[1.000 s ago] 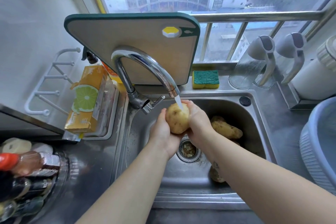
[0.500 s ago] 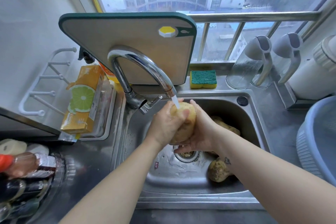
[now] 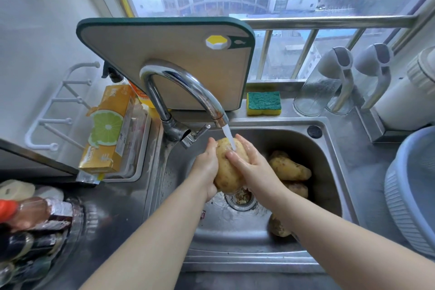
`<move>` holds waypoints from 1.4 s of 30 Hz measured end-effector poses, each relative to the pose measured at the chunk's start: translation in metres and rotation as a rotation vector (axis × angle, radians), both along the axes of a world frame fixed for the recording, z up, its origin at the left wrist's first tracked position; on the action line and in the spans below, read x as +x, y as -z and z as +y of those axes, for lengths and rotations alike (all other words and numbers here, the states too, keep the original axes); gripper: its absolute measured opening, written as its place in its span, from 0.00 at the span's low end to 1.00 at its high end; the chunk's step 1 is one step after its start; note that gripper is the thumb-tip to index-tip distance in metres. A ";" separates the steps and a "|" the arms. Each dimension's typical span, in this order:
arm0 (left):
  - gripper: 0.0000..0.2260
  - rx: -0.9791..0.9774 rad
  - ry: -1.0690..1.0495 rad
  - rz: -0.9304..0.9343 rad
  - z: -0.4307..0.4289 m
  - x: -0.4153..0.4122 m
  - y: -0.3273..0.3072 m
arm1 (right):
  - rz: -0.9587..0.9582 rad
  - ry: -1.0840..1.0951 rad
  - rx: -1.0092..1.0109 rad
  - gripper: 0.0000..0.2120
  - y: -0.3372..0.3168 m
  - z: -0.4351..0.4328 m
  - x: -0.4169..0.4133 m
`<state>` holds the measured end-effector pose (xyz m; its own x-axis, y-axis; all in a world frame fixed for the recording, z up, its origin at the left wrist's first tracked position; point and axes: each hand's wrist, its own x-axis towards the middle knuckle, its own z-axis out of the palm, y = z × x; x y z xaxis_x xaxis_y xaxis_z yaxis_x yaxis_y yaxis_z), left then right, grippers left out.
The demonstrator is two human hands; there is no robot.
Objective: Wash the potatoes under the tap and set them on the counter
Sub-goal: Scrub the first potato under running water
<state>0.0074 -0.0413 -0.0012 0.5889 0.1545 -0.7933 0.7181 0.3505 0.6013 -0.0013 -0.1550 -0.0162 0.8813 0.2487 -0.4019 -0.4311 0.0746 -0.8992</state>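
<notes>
A large yellow-brown potato (image 3: 227,172) is held over the steel sink (image 3: 329,148), right under the water running from the curved chrome tap (image 3: 183,82). My left hand (image 3: 207,167) cups it from the left and underneath. My right hand (image 3: 247,160) wraps its right side, thumb across the front. More unwashed potatoes (image 3: 288,168) lie at the sink's right side, and another one (image 3: 279,227) shows beside my right forearm, partly hidden by it.
A cutting board (image 3: 169,54) leans behind the tap. A green-yellow sponge (image 3: 263,103) lies on the ledge, with glass jugs (image 3: 324,87) to its right. A blue basin (image 3: 414,186) stands at the right, a lime-printed box (image 3: 108,129) in a tray at the left, and bottles (image 3: 30,216) at lower left.
The potato has been turned in my hands under the stream. My left hand slid from over its front to its left side and my right thumb came across the front.
</notes>
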 end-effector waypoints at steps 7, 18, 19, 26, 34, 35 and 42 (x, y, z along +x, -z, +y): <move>0.24 -0.104 0.056 -0.100 0.005 -0.010 0.012 | 0.064 -0.084 0.025 0.28 0.004 -0.001 0.006; 0.26 -0.121 -0.005 -0.091 0.001 -0.011 0.008 | 0.118 -0.241 0.101 0.32 0.002 -0.014 0.018; 0.25 -0.122 -0.003 -0.113 -0.001 -0.011 0.008 | 0.098 -0.217 0.079 0.29 0.001 -0.014 0.019; 0.25 -0.137 -0.026 -0.124 -0.005 -0.008 0.002 | -0.006 -0.167 -0.092 0.41 -0.003 -0.010 0.022; 0.27 -0.226 -0.100 -0.149 -0.016 -0.012 -0.002 | -0.151 -0.159 -0.343 0.34 -0.016 -0.012 0.027; 0.27 -0.223 -0.105 -0.151 -0.016 -0.013 -0.002 | -0.142 -0.167 -0.342 0.32 -0.016 -0.013 0.028; 0.25 -0.164 -0.057 -0.188 -0.013 -0.012 -0.004 | -0.093 -0.331 -0.285 0.32 -0.018 -0.027 0.038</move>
